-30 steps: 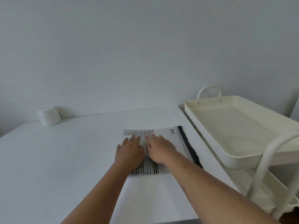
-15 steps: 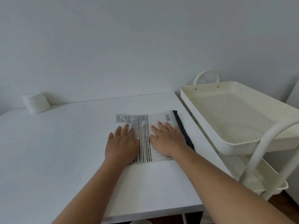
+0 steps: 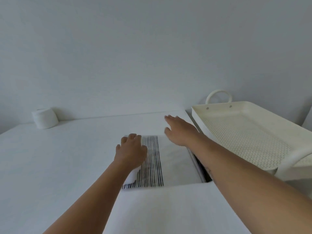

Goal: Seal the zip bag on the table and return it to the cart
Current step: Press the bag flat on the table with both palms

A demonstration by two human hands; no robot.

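Note:
The zip bag [image 3: 175, 159] lies flat on the white table [image 3: 59, 157], clear plastic with a striped black-and-white cloth inside and a dark zip strip along its right edge. My left hand [image 3: 130, 150] rests flat on the bag's left part, over the striped cloth. My right hand [image 3: 180, 130] is past the bag's far right corner, fingers spread, holding nothing; whether it touches the table I cannot tell. My right forearm hides part of the zip strip. The cream cart [image 3: 253, 132] stands right of the table, its perforated top tray bare.
A white roll [image 3: 44, 118] sits at the table's far left by the wall. The cart's round handle [image 3: 218, 96] rises at its far end, and a thick cream post [image 3: 293, 159] curves at its near corner. A plain wall is behind.
My right hand has left the bag's middle and moved forward and right, beyond its far right corner. My left hand stays flat on the bag, a little further forward.

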